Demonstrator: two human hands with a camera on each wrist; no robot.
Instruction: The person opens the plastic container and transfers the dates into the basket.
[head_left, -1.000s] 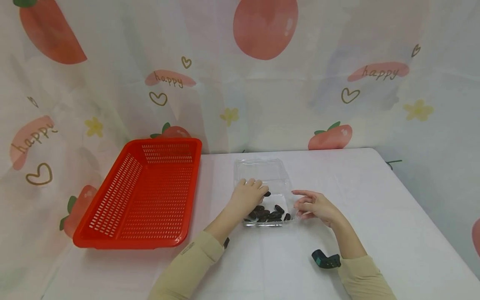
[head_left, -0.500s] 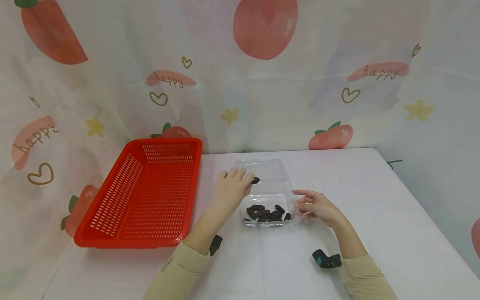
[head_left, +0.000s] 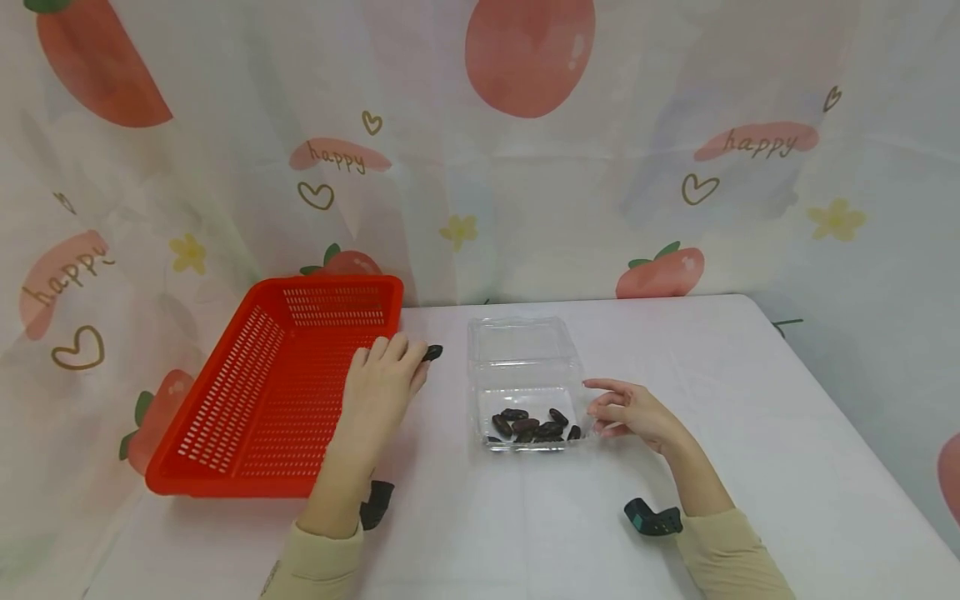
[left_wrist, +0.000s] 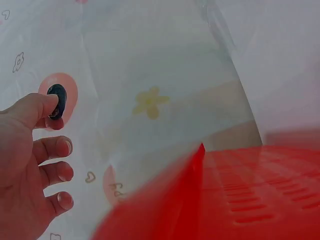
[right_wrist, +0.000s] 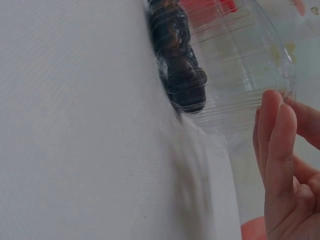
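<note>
Red basket at left edge of surface. Your left hand pinches dark fruit; right hand, fingers relaxed, touches clear container, likely steadying it.

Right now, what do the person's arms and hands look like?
The left hand and right hand wear no gloves. The left sleeve and right sleeve are khaki. A black gadget sits by each wrist; the right one shows a green patch.

In my head view, the left forearm hides the near right corner of the red basket. My left wrist view blurs its rim; my right one crops the clear clamshell at the top.
</note>
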